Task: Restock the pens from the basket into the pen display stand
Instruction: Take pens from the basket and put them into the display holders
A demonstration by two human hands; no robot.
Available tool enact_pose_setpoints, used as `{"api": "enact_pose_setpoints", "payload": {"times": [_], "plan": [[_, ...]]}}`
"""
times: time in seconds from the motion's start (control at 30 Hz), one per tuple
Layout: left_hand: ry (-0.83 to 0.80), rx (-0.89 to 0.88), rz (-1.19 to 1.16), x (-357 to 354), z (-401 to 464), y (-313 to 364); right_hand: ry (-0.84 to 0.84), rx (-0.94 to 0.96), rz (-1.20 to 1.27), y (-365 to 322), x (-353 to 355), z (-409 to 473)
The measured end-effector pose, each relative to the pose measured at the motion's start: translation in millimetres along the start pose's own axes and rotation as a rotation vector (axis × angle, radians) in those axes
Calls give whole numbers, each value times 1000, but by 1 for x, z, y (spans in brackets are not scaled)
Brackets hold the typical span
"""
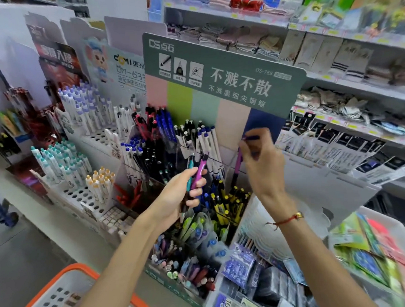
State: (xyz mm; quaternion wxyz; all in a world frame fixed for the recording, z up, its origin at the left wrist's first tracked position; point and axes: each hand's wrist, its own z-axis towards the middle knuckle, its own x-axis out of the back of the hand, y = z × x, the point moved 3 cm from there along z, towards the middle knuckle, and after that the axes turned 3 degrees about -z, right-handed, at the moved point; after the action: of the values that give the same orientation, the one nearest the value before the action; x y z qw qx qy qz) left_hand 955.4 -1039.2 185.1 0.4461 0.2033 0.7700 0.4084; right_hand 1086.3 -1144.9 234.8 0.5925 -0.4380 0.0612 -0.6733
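Head view: the left hand (pixel 175 193) grips a purple pen (pixel 199 171) and a teal pen (pixel 190 170), both upright, clips up; the right hand (pixel 261 164) pinches another purple pen (pixel 237 165) upright over the display stand (pixel 233 137), whose green header (pixel 225 73) reads "OS-758". An orange basket (pixel 69 277) sits at lower left.

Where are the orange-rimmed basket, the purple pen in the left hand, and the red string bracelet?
Orange-rimmed plastic basket (pixel 85 269): head view, top rim.
Purple pen (pixel 199 171): head view, upper barrel.
Red string bracelet (pixel 286 220): head view, strand across right wrist.
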Motion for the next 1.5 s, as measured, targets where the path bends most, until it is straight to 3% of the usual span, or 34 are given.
{"api": "enact_pose_setpoints", "payload": {"times": [0.17, 0.23, 0.33, 0.4, 0.57, 0.67, 0.73, 0.87, 0.97, 1.1, 1.23, 1.33, 1.5], "plan": [[4, 1, -45, -8, 1, -3, -75, 91, -305, -4, -3, 2], [3, -13, -20, -9, 0, -2, -66, 60, -225, -12, -1, -2], [-14, -41, 84, -13, -2, -1, -281, -76, -15, -19, -8, -12], [-26, -48, 130, -16, -3, 1, -311, -139, 70, -19, -11, -13], [-72, -84, 102, -16, -4, 10, -140, -400, 561, -21, 4, -2], [-50, -143, 76, -9, -3, 15, 244, -242, 550, -22, 29, 7], [-29, -163, 86, -3, -3, 17, 345, -65, 377, -24, 36, 9], [-6, -156, 123, 2, 1, 16, 83, 49, 104, -19, 20, 5], [-15, -91, -26, 2, -1, 16, -60, 25, 22, -9, 4, 1], [-12, -80, -150, 5, -6, 14, -137, 89, -230, -1, -5, 1], [32, -98, -67, 10, -9, 14, -117, 122, -424, -7, -3, 9], [87, -170, 158, 16, -11, 17, -80, 124, -266, -28, -5, 3], [133, -323, 343, 24, -19, 30, -433, -99, 240, -65, -35, -9]]}}
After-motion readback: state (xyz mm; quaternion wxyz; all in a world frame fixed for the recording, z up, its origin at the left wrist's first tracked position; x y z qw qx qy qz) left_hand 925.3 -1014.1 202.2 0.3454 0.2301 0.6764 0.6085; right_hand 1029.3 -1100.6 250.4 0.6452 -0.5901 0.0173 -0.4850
